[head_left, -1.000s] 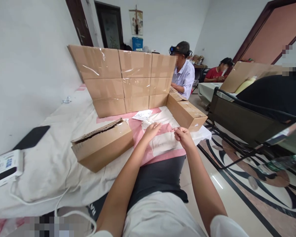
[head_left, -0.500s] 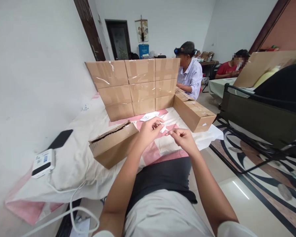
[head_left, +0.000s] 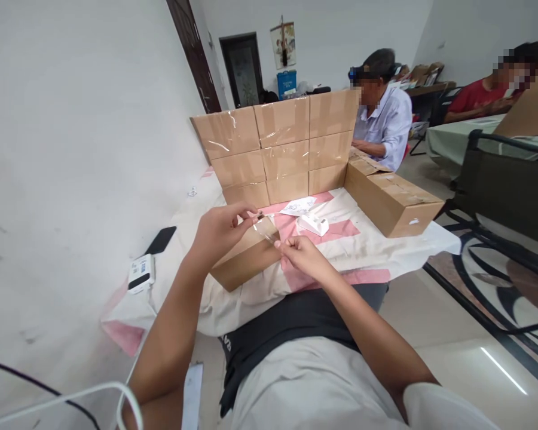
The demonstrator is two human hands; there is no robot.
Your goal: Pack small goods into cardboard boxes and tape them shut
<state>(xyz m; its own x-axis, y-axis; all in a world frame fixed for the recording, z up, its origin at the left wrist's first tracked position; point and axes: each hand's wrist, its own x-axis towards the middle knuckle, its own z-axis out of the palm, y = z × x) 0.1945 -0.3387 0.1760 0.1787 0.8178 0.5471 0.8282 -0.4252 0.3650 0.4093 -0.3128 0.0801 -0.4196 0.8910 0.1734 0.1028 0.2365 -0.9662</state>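
My left hand (head_left: 219, 233) is closed in a pinch above the open cardboard box, with a tiny dark piece (head_left: 260, 215) at its fingertips. My right hand (head_left: 299, 254) pinches the lower end of a thin clear plastic piece (head_left: 265, 230), which looks like a small bag or film. It stretches between both hands, over the cardboard box (head_left: 246, 263) on the near side of the table. A small white plastic object (head_left: 314, 224) lies on the cloth beyond my right hand. Behind it is a white sheet with line drawings (head_left: 298, 206).
A wall of taped cartons (head_left: 287, 146) stands at the back. A long carton (head_left: 392, 200) lies on the right. A white device (head_left: 141, 273) and a black phone-like slab (head_left: 161, 240) lie at left. A person in a light shirt (head_left: 388, 128) sits behind the cartons.
The white object that was at my left hand now rests on the table. Both hands have moved left over the box, with the clear plastic stretched between them. My view has shifted left.
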